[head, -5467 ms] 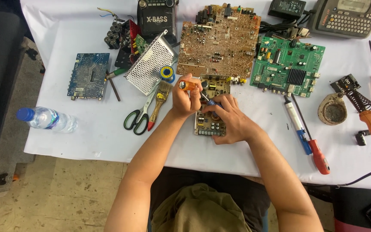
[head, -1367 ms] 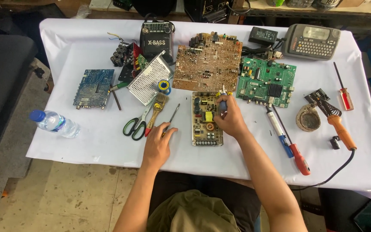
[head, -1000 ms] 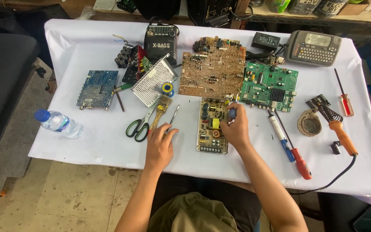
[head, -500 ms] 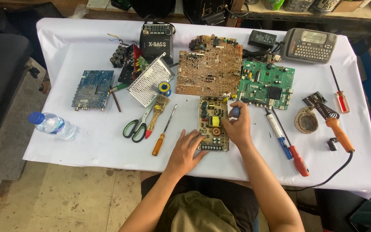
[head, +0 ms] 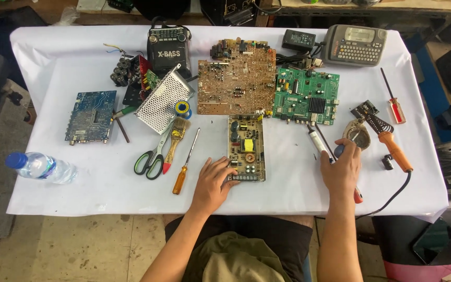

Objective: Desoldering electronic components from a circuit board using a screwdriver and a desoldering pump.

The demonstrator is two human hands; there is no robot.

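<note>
**Two hands at a bench of circuit boards**

On the white-covered bench (head: 105, 193), the left hand (head: 215, 183) lies flat with fingers spread, its fingertips touching the lower left edge of a small upright power board (head: 246, 149) with a yellow component at its middle. That board sits at the centre of the bench, just below a large brown circuit board (head: 236, 78). At three o'clock from the power board, the right hand (head: 342, 169) rests palm down over a blue-and-red-handled tool (head: 357, 197); whether its grip is pinching the tool or merely covering it cannot be told. A white pen-like tool (head: 318, 142) lies just beside that hand at eleven o'clock. At nine o'clock from the left hand lies an orange-handled screwdriver (head: 184, 169), then a brush (head: 176, 136) and green-handled scissors (head: 152, 156). A green circuit board (head: 306, 96) sits at one o'clock from the power board. A soldering iron (head: 392, 149) with an orange handle lies at two o'clock from the right hand.
</note>
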